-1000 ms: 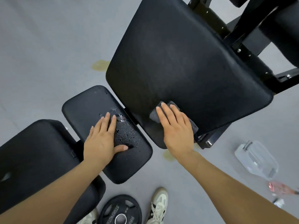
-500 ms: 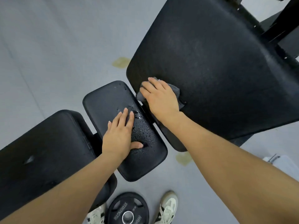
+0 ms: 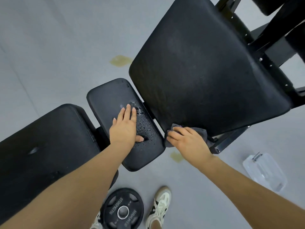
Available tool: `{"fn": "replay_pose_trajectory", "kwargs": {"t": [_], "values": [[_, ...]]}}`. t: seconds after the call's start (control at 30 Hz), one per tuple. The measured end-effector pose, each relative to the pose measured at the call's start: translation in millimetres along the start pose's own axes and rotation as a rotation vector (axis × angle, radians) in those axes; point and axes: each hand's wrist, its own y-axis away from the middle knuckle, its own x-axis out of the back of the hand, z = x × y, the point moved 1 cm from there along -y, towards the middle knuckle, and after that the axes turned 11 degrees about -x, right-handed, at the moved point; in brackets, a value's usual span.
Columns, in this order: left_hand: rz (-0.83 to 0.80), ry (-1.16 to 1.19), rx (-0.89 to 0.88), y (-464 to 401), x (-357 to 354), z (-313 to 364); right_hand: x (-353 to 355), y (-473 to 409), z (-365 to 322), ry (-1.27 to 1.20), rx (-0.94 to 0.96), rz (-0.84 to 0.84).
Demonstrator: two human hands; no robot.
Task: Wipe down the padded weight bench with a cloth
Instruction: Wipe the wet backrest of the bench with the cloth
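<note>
Head view: right hand (image 3: 189, 142) presses crumpled grey cloth (image 3: 200, 132) on black padded backrest (image 3: 206, 71); left hand (image 3: 123, 129) flat on wet pad (image 3: 115, 100).

Bright even light, soft shadows, wide-angle edge distortion.

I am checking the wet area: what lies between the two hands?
In the head view, water droplets on the small pad lie between the left hand and the right hand.
</note>
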Motion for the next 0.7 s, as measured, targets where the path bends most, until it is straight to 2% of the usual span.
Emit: {"fn": "replay_pose_trajectory", "kwargs": {"t": [0.07, 0.13, 0.2, 0.33, 0.47, 0.57, 0.7], "values": [[-0.01, -0.004, 0.017, 0, 2, 4, 6, 10, 0, -0.031, -0.01, -0.076], [-0.025, -0.035, 0.039, 0, 5, 9, 17, 21, 4, -0.134, -0.1, -0.11], [0.013, -0.077, 0.018, 0, 9, 16, 36, 26, 18, -0.26, -0.247, 0.019], [0.227, -0.06, -0.187, 0, 16, 48, 84, 19, 77, -0.383, -0.593, 0.388], [0.284, 0.033, -0.266, -8, 15, 72, 83, 12, 122, -0.35, -0.89, 0.514], [0.299, 0.064, -0.262, -13, 10, 65, 56, -5, 94, -0.323, -0.807, 0.471], [0.291, 0.095, -0.226, -8, 3, 48, 18, -30, 29, -0.316, -0.616, 0.268]]}}
